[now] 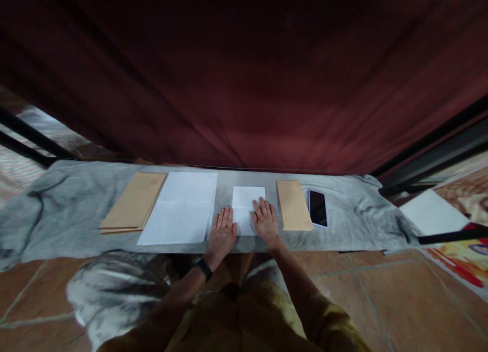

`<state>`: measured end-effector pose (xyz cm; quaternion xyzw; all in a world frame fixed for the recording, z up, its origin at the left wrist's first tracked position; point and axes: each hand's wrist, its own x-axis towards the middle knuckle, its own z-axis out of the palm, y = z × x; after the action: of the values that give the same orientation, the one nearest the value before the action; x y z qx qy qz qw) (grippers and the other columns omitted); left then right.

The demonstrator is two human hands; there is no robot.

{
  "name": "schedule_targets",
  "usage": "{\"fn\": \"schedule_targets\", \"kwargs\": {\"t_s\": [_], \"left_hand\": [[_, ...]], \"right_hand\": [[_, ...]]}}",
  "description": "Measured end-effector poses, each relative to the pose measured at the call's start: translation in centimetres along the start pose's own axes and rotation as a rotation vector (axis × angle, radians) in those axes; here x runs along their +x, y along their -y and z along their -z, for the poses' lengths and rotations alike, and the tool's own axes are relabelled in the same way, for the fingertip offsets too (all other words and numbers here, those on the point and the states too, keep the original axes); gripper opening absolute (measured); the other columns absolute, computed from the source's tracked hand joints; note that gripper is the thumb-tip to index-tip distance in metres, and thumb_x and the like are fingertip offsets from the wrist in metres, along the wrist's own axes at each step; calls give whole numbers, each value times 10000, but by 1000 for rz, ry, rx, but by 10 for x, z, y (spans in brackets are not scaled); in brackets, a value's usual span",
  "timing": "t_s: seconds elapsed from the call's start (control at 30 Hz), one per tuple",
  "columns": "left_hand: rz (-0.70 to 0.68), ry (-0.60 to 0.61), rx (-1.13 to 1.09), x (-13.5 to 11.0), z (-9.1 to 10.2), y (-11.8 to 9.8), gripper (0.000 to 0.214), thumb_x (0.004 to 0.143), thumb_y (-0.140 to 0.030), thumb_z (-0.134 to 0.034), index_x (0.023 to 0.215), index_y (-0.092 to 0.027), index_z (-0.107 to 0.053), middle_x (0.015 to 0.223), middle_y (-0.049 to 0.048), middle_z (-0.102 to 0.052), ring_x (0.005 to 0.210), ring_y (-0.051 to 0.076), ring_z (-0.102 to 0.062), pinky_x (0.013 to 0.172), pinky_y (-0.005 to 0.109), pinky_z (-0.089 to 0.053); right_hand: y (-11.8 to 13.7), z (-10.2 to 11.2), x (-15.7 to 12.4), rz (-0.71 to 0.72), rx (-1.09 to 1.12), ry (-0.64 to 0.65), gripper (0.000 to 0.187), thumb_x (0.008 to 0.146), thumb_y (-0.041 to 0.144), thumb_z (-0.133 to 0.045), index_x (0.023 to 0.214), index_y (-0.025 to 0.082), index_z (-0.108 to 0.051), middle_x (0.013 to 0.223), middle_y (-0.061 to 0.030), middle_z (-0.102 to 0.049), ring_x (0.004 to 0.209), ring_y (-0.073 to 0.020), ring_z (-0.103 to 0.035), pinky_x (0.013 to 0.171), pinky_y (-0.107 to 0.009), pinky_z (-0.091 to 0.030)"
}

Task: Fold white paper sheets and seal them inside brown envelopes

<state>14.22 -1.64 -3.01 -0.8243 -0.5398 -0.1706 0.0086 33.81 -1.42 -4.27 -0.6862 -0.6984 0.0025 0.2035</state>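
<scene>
A small white sheet of paper point(244, 210), which looks folded, lies in front of me on a narrow grey-covered surface. My left hand point(223, 232) rests flat at its left edge, fingers stretched forward, with a dark band on the wrist. My right hand point(266, 220) lies flat over the paper's right edge, fingers a little spread. To the left is a stack of larger white sheets point(181, 207), close to my left hand. Beyond it are large brown envelopes point(133, 202). On the right, a narrower pile of brown envelopes point(293, 204) sits near my right hand.
A phone point(317, 208) with a dark screen lies right of the narrow envelopes. The grey cloth point(354, 210) covers the long surface. A dark red curtain point(236, 98) hangs behind it. Black metal bars point(434, 154) stand at the right, near a colourful printed package point(465, 255).
</scene>
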Motion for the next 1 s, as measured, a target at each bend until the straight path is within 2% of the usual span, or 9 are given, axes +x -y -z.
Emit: {"fn": "schedule_targets", "kwargs": {"t_s": [0.1,0.23,0.5,0.67,0.87,1.0], "left_hand": [[-76,15,-21,-15,8,-11,550,1009,-234,-350,1541,-95,-345,1618,148,-343,1513,272,-287,1212,477,-319],[-225,91,-61,-28,11,-25,491,1017,-296,-395,1492,-185,-450,1592,82,-410,1502,258,-318,1225,487,-311],[-231,93,-85,-40,8,-16,543,1009,-330,-427,1497,-94,-417,1553,169,-449,1479,255,-365,1206,456,-354],[-194,106,-34,-49,12,-24,544,1009,-320,-420,1477,-43,-442,1555,199,-436,1471,288,-377,1193,450,-357],[-207,141,46,-38,21,-31,506,994,-415,-479,1436,-176,-536,1525,150,-494,1325,324,-539,1053,482,-462],[-214,151,87,-23,26,-32,467,993,-391,-484,1406,-189,-570,1491,140,-537,1257,325,-577,1004,484,-466]], "right_hand": [[0,-1,0,-14,-35,21,518,1039,356,-430,1534,202,-419,1627,-129,-315,1475,-309,-346,1208,-522,-237],[0,-3,1,-14,-105,41,518,1047,361,-413,1541,204,-404,1626,-129,-315,1476,-293,-348,1211,-509,-232],[-4,-4,4,-6,-133,56,518,1051,379,-388,1538,204,-414,1617,-132,-339,1472,-300,-355,1204,-497,-249],[-2,-1,5,6,-117,63,513,1048,374,-403,1531,203,-423,1615,-138,-339,1468,-301,-363,1201,-504,-257],[-2,0,7,-8,-81,49,506,1033,356,-447,1514,197,-447,1601,-142,-366,1459,-298,-382,1195,-523,-271],[8,4,5,-25,-36,10,512,1027,359,-457,1507,179,-455,1599,-142,-370,1474,-289,-359,1207,-517,-261]]}}
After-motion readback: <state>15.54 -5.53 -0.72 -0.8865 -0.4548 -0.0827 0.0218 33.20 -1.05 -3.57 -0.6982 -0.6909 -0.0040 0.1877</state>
